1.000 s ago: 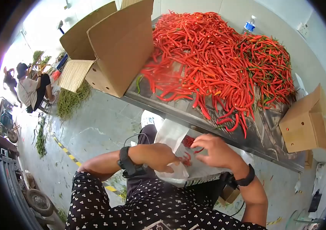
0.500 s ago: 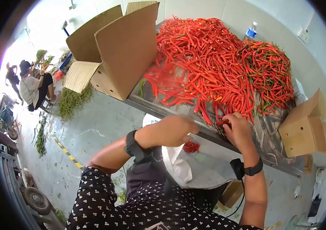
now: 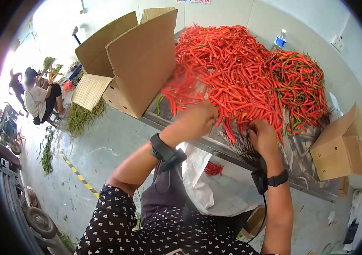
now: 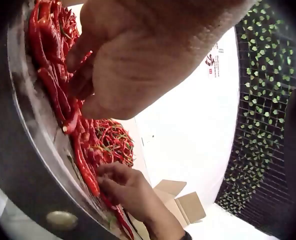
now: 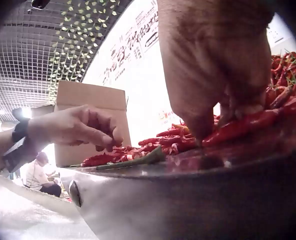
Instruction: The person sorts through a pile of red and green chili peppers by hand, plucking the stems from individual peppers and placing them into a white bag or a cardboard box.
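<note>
Head view: slender red chili peppers [image 3: 240, 72] lie heaped on a grey metal table [image 3: 302, 170], upper centre. A white woven sack [image 3: 232, 191] sits below its edge, likely within easy reach. Since the earlier frame, the bare left hand [image 3: 196, 121] has moved up to them; the right hand [image 3: 266, 138] stays there.

Left wrist view: left fingers bend loosely, apparently empty.

Right wrist view: right fingers pinch a pepper [image 5: 243, 125] from above, probably because it lies flat.

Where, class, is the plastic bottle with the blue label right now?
In the head view, the bottle is at upper right, behind the chilli heap, left of the wall socket.
</note>
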